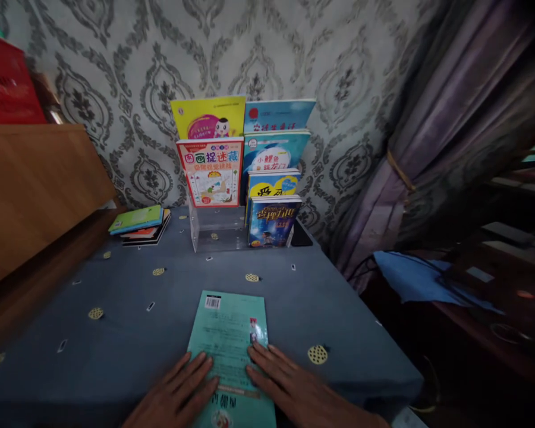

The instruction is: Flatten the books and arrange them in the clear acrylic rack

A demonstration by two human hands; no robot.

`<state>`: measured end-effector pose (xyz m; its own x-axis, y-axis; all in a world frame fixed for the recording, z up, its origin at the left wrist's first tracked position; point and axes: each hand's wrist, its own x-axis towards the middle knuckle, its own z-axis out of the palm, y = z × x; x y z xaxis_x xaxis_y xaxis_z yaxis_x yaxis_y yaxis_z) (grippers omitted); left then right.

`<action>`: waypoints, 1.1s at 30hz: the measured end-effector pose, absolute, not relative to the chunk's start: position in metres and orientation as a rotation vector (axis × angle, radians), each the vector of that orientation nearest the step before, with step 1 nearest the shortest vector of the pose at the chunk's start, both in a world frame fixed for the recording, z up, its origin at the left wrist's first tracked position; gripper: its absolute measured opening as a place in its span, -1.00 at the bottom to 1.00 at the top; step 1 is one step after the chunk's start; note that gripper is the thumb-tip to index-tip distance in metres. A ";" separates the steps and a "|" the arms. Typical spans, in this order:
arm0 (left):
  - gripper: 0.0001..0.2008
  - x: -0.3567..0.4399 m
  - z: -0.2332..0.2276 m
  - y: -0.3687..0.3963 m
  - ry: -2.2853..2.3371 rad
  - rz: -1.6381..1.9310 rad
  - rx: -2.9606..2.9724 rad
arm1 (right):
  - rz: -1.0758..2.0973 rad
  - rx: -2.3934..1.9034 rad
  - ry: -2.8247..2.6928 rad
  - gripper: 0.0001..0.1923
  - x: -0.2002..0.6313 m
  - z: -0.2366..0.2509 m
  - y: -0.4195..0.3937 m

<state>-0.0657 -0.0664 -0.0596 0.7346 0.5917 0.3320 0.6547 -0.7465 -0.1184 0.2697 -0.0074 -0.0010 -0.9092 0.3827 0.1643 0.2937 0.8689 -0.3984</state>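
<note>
Left hand [178,395] and right hand [294,389], fingers spread flat, pressed palm-down on a teal paperback [229,339] lying back cover up on the blue tablecloth [116,309], near its front edge. Wrists and the book's lower end cut off by the frame; cover print too blurred to read. Behind, picture books upright in a clear acrylic rack [216,229].

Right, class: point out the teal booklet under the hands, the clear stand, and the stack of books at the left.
teal booklet [225,324], head view, bare back cover.
clear stand [214,229], head view, empty front pocket.
stack of books [136,219], head view, green top cover.
</note>
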 end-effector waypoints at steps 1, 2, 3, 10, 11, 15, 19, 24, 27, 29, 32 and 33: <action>-0.38 -0.069 -0.057 -0.064 -0.971 -0.430 -2.714 | 0.504 -0.513 -2.785 -0.17 0.271 0.000 -0.007; -0.38 -0.072 -0.052 -0.061 -0.952 -0.467 -2.727 | 0.472 -0.514 -2.755 -0.21 0.272 0.000 -0.007; -0.38 -0.076 -0.045 -0.058 -0.929 -0.515 -2.751 | 0.458 -0.520 -2.717 -0.24 0.272 0.000 -0.005; -0.44 -0.079 0.021 -0.013 -1.588 -1.496 -2.766 | 0.700 -0.703 -2.175 -0.57 0.250 0.003 0.028; -0.39 -0.071 0.026 -0.001 -1.716 -1.808 -2.629 | 0.732 -0.751 -2.054 -0.62 0.239 0.004 0.036; -0.35 -0.029 0.031 0.049 -1.990 -2.413 -1.706 | 0.755 -0.807 -1.502 -0.56 0.188 0.015 0.069; -0.34 -0.006 0.035 0.087 -2.015 -2.463 -1.413 | 0.754 -0.741 -1.308 -0.51 0.158 0.038 0.102; -0.32 0.001 0.050 0.111 -1.867 -2.685 -1.457 | 0.655 -0.723 -1.267 -0.45 0.150 0.043 0.134; -0.36 0.005 0.044 0.118 -1.933 -2.656 -1.389 | 0.693 -0.735 -1.235 -0.45 0.150 0.029 0.145; -0.40 0.006 0.037 0.121 -1.972 -2.633 -1.360 | 0.716 -0.749 -1.215 -0.47 0.150 0.020 0.148; -0.44 0.007 0.032 0.121 -1.967 -2.644 -1.387 | 0.740 -0.745 -1.215 -0.49 0.151 0.015 0.147; -0.44 0.008 0.033 0.120 -1.945 -2.660 -1.410 | 0.746 -0.738 -1.220 -0.50 0.151 0.015 0.147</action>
